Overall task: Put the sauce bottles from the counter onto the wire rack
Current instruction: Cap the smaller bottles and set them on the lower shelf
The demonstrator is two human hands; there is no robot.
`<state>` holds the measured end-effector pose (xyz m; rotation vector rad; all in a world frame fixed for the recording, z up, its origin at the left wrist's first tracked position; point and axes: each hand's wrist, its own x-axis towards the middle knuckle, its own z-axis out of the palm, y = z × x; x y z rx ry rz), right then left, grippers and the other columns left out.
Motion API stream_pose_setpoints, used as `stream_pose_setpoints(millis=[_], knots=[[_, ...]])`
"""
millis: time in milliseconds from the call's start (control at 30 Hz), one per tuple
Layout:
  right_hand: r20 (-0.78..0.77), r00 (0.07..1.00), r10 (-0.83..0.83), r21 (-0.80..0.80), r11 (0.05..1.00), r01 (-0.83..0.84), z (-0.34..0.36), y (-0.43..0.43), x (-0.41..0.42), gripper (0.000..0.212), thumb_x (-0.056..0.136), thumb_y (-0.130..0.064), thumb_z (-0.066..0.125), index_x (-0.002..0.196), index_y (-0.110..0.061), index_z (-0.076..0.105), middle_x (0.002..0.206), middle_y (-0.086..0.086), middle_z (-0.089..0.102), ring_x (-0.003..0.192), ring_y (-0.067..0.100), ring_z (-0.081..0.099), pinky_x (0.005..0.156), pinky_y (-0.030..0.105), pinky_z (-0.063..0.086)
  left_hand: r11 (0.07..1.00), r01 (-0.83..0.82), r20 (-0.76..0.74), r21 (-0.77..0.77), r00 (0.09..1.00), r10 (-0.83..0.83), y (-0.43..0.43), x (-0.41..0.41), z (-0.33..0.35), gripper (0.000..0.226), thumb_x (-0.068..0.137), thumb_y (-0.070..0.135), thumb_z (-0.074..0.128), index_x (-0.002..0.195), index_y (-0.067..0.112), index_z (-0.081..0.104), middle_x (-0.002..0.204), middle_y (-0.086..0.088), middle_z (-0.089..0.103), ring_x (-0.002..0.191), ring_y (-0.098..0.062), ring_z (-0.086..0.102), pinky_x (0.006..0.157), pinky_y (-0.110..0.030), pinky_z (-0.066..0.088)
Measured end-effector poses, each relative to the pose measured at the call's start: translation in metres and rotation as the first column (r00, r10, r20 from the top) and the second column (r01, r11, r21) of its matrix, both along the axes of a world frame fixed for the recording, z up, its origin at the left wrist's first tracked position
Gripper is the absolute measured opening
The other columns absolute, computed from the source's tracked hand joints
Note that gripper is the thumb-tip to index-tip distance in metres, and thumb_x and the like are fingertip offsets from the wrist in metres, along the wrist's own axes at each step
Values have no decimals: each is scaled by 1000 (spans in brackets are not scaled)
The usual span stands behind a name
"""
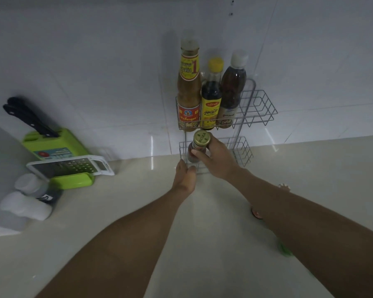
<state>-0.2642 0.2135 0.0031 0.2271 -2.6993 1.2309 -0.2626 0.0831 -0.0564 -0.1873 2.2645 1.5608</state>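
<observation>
A two-tier wire rack [259, 106] stands on the counter against the tiled wall. Its upper tier holds three bottles: a tall brown sauce bottle [188, 89], a dark bottle with a yellow cap [211, 97] and a dark bottle with a white cap [232, 91]. My right hand [215, 160] grips a small red sauce bottle with a gold lid [199, 145] inside the left part of the lower tier. My left hand [184, 177] rests at the rack's lower front edge, fingers touching the wire.
At the left stand a green knife block [52, 143] with black handles, a white grater [73, 166] on a green tray, and two white-capped containers [28, 198]. A small red-rimmed item [256, 212] lies partly hidden behind my right forearm. The rack's right halves hold nothing.
</observation>
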Motion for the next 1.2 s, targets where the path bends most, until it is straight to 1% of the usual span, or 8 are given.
stream_pose_setpoints(millis=[133, 367, 467, 567, 667, 867, 1000, 1200], knots=[[87, 996, -3, -17, 1000, 5, -12, -7, -14, 31, 92, -21, 66, 120, -12, 54, 101, -4, 64, 82, -1, 55, 73, 5, 39, 997, -4, -18, 79, 1000, 5, 1, 2, 3, 63, 96, 13, 43, 157, 11, 27, 157, -8, 39, 142, -23, 39, 110, -29, 34], [250, 968, -30, -26, 999, 37, -20, -20, -44, 50, 95, -30, 61, 136, -14, 39, 125, 9, 64, 115, 27, 60, 97, 39, 47, 973, 51, -76, 224, 997, -35, -6, -11, -27, 69, 80, 22, 46, 149, 22, 43, 140, -7, 56, 128, -24, 53, 112, -39, 43], [316, 948, -26, -22, 999, 34, -22, -20, -47, 49, 96, -34, 61, 135, -11, 42, 129, 12, 62, 119, 29, 58, 96, 37, 45, 969, 94, -67, 226, 994, -81, -10, -22, -51, 73, 72, 22, 46, 143, 38, 44, 141, -8, 55, 131, -28, 51, 115, -52, 39], [350, 936, -21, -49, 998, 41, -29, -23, -43, 48, 98, -35, 58, 136, -12, 41, 130, 11, 61, 119, 28, 57, 93, 35, 43, 977, 122, -42, 173, 992, -116, -11, -23, -49, 80, 71, 24, 47, 150, 35, 36, 144, -9, 52, 134, -31, 47, 116, -55, 37], [358, 933, -28, -71, 996, 57, -31, -26, -41, 47, 98, -36, 56, 136, -13, 40, 128, 9, 61, 118, 27, 57, 91, 33, 42, 986, 115, -7, 117, 993, -115, -11, -19, -35, 70, 88, 23, 52, 154, 27, 30, 151, -7, 47, 139, -27, 45, 117, -46, 37], [385, 923, -12, -107, 993, 58, -26, -26, -37, 54, 95, -35, 62, 139, -15, 37, 132, 7, 59, 122, 26, 56, 95, 34, 43, 986, 152, -21, 70, 988, -151, -12, -39, -85, 86, 73, 40, 44, 155, 41, 21, 155, -4, 39, 139, -24, 43, 115, -50, 39], [385, 923, -15, -91, 994, 54, -16, -18, -30, 63, 95, -36, 63, 146, -16, 32, 145, 7, 51, 130, 26, 50, 96, 30, 37, 989, 146, -39, -16, 988, -147, -5, 5, -10, 81, 87, 27, 43, 161, 22, 11, 160, -10, 31, 131, -22, 45, 100, -28, 38], [360, 928, -93, -7, 995, 103, 13, 10, -6, 75, 94, -47, 60, 153, -15, 26, 155, 5, 40, 141, 22, 39, 106, 28, 32, 970, 194, 9, -146, 981, -195, 11, 39, -11, 85, 94, 36, 43, 162, 15, -3, 169, -13, 14, 147, -35, 33, 117, -45, 34]])
